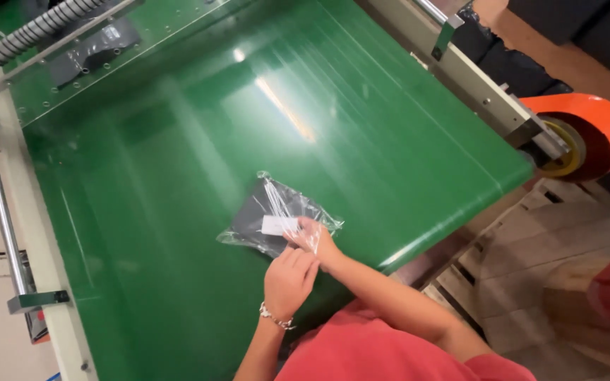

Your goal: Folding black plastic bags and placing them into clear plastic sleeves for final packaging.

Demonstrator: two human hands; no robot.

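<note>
On the glossy green belt worktop, near its lower edge, lies a dark grey flat item sealed in a clear crinkled plastic bag with a small white label. The right hand rests on the bag's near corner, fingers pinching the plastic film, while the left hand, wearing a beaded bracelet, sits just beside it with fingers curled; whether its grip holds anything cannot be told. Well apart, a roll of orange tape hangs at the belt's far right corner.

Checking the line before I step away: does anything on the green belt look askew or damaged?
Nothing looks damaged. The clear plastic bag holding a dark item lies skewed to the green belt, its film crinkled. Both the right hand and left hand are at its near edge.
</note>
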